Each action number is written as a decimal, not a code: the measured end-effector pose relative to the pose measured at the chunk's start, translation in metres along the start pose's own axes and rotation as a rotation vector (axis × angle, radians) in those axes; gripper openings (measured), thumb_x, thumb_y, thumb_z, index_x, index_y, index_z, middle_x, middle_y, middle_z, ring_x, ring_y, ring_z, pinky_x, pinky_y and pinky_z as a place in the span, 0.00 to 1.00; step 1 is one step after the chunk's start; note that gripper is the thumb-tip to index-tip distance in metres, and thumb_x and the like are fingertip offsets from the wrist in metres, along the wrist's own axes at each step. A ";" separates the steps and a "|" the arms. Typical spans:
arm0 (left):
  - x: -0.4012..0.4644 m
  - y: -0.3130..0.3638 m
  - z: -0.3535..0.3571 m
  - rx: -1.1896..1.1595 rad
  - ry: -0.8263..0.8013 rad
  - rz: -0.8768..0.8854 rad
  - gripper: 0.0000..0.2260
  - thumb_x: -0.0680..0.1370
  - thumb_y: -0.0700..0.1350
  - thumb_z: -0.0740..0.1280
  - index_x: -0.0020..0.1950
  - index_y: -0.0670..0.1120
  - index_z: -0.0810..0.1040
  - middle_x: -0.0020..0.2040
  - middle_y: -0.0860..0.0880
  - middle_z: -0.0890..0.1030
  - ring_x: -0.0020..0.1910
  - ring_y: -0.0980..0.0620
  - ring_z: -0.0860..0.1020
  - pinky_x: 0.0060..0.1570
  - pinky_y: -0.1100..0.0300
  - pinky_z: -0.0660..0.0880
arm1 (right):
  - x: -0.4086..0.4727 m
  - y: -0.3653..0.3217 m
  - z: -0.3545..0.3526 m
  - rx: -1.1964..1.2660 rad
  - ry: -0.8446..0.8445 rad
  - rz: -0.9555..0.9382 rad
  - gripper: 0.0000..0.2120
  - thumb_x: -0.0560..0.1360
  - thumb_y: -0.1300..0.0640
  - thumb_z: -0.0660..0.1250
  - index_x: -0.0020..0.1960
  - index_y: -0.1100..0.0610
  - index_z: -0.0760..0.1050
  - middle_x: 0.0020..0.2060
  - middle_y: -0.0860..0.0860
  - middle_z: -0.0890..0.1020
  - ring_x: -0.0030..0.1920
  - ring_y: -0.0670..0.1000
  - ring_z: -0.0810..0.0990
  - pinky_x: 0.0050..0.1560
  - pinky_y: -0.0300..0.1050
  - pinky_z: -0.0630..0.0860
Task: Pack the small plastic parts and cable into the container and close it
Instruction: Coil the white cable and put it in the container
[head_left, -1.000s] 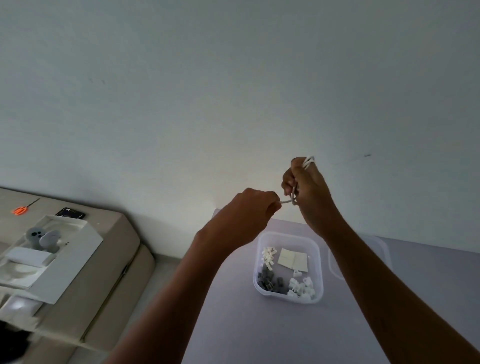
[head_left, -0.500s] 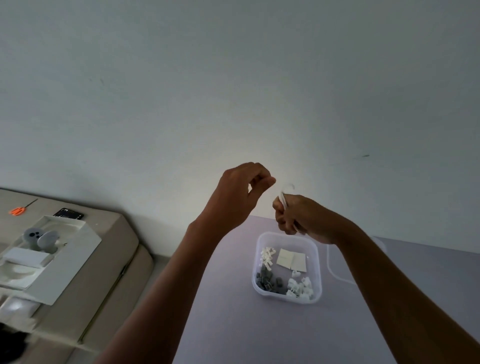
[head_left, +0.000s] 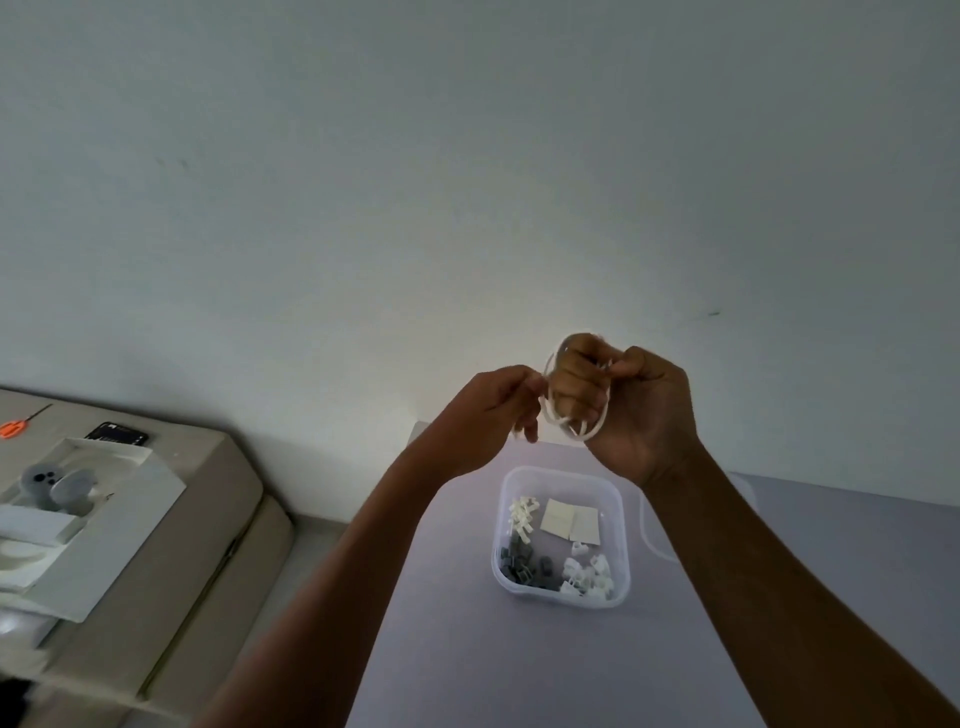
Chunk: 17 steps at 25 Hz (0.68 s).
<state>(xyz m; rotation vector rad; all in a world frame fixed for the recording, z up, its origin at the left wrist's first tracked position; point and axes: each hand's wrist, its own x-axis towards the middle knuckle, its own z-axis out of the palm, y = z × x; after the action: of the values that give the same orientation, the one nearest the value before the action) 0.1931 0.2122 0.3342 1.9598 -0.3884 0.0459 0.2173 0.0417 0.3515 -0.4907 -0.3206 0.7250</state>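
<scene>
A clear square plastic container (head_left: 625, 530) stands open on the lilac table. Inside lie white clips (head_left: 522, 513), grey clips (head_left: 521, 562), more white parts (head_left: 589, 574) and two pale square pads (head_left: 570, 522). Both hands are raised above the container's far edge. My right hand (head_left: 636, 410) grips a white cable (head_left: 551, 415) coiled in loops around its fingers. My left hand (head_left: 488, 413) pinches the cable's loose end just left of the coil. The clear lid (head_left: 652, 530) lies right of the container, mostly hidden behind my right forearm.
The table (head_left: 519, 665) ends at a plain wall behind. To the left stands a beige cushioned surface (head_left: 208, 499) carrying an open white box (head_left: 104, 525) with a grey object, a black phone (head_left: 117, 434) and orange scissors (head_left: 10, 428).
The right hand rose from just above the container and turned, showing the cable looped around its fingers. The left hand dropped and came in to the coil's left side.
</scene>
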 end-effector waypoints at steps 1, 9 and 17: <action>-0.002 0.002 0.001 -0.007 -0.026 -0.038 0.12 0.84 0.41 0.56 0.45 0.42 0.77 0.33 0.49 0.75 0.31 0.56 0.76 0.38 0.63 0.73 | 0.001 -0.001 0.000 0.017 0.054 -0.083 0.06 0.66 0.63 0.52 0.40 0.54 0.59 0.32 0.49 0.59 0.32 0.48 0.60 0.33 0.41 0.62; -0.012 0.020 0.002 0.653 0.014 0.088 0.10 0.81 0.46 0.63 0.54 0.44 0.83 0.44 0.47 0.84 0.40 0.52 0.80 0.43 0.58 0.77 | 0.015 0.006 -0.012 -1.114 0.418 -0.361 0.08 0.74 0.67 0.55 0.44 0.54 0.63 0.36 0.48 0.75 0.43 0.49 0.79 0.53 0.50 0.76; -0.016 0.023 -0.008 0.535 0.096 0.339 0.02 0.77 0.42 0.70 0.47 0.45 0.81 0.40 0.51 0.84 0.37 0.56 0.80 0.41 0.59 0.75 | 0.007 -0.010 -0.005 -1.624 0.134 0.201 0.05 0.78 0.64 0.65 0.50 0.61 0.69 0.38 0.56 0.81 0.39 0.55 0.82 0.40 0.45 0.77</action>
<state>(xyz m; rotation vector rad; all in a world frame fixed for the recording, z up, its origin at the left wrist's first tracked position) 0.1722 0.2150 0.3539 2.3801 -0.6948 0.5045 0.2300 0.0383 0.3537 -2.1163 -0.7132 0.4830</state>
